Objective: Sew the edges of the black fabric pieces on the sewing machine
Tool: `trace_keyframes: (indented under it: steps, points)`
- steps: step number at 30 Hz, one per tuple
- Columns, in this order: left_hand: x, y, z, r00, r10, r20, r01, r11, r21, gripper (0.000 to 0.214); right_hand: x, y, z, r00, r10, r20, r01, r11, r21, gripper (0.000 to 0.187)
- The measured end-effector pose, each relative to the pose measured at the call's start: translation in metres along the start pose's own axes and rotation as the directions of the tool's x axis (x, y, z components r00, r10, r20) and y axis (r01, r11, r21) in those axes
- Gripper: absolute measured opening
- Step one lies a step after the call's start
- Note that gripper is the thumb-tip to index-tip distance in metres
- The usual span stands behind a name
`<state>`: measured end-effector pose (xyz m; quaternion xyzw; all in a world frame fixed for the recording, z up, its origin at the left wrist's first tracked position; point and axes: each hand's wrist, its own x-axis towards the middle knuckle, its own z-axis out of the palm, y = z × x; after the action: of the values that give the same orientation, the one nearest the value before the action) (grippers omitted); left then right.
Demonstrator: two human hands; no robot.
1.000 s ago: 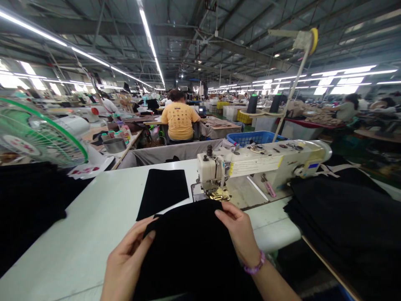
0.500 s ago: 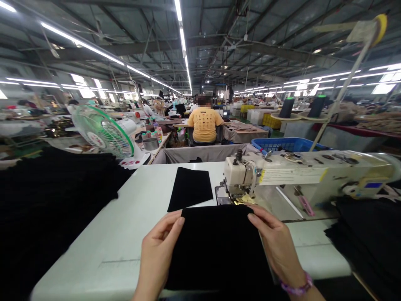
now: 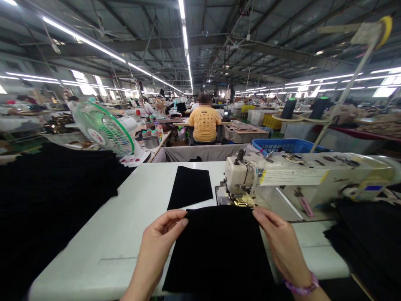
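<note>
A black fabric piece (image 3: 219, 251) is stretched between my two hands over the front of the pale sewing table (image 3: 119, 234). My left hand (image 3: 159, 238) pinches its upper left corner between thumb and fingers. At the upper right corner, my right hand (image 3: 278, 234) has the same kind of pinch; a purple bracelet circles that wrist. The fabric's top edge lies just in front of the presser foot of the white sewing machine (image 3: 241, 175). Behind it, a second black fabric piece (image 3: 191, 187) lies flat, left of the needle area.
Black fabric is heaped at left (image 3: 56, 200), with another black stack (image 3: 366, 238) at right. A green fan (image 3: 103, 129) stands beyond the table. Pink-handled snips (image 3: 305, 205) and a white stick (image 3: 288, 202) lie under the machine arm. A blue basket (image 3: 282, 145) and a seated person (image 3: 204, 124) are farther back.
Both hands have shifted slightly outward and right at the fabric's top corners. The top edge now looks more evenly spread. The second fabric piece has stayed put.
</note>
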<state>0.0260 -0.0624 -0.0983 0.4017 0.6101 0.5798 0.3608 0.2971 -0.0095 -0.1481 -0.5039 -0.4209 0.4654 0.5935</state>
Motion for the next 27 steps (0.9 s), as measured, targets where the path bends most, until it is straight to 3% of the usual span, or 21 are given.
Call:
trace_keyframes:
  steps: [12,21,27]
  points:
    - [0.000,-0.001,0.003,0.997,0.062,-0.055,-0.066,0.994,-0.084,0.030,0.003,-0.007,-0.010,0.992,-0.096,0.083,0.106,0.985,-0.135,0.038]
    - [0.001,0.000,0.006,0.991,0.093,-0.101,-0.104,0.989,-0.105,0.028,0.003,-0.009,-0.007,0.999,-0.026,0.041,0.030,0.995,-0.098,0.040]
    - [0.010,-0.005,0.002,0.982,0.057,-0.178,-0.092,0.977,-0.195,0.039,-0.008,-0.026,0.005,0.987,-0.152,0.057,0.156,0.986,-0.064,0.027]
